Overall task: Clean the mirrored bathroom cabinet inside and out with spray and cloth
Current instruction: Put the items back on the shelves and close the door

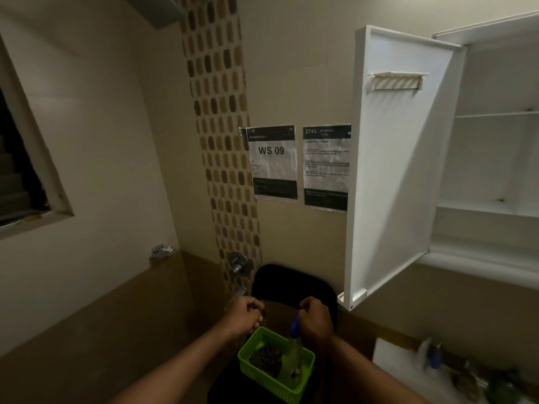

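The white bathroom cabinet (pixel 493 158) hangs at the upper right with its door (pixel 399 158) swung wide open, showing bare white shelves. Low in the middle, a green plastic basket (pixel 303 383) sits on a black chair (pixel 291 282). A dark patterned cloth (pixel 267 360) lies in the basket. My right hand (pixel 316 319) grips the blue head of a pale green spray bottle (pixel 293 357) that stands in the basket. My left hand (pixel 243 314) is curled into a fist just above the basket's far left corner; whether it holds anything is hidden.
Two printed sheets (pixel 272 163) are taped to the tiled wall left of the door. A tap (pixel 239 265) sticks out of the wall above the chair. A window (pixel 17 176) is at the left. Bottles (pixel 434 357) stand on a white ledge at the lower right.
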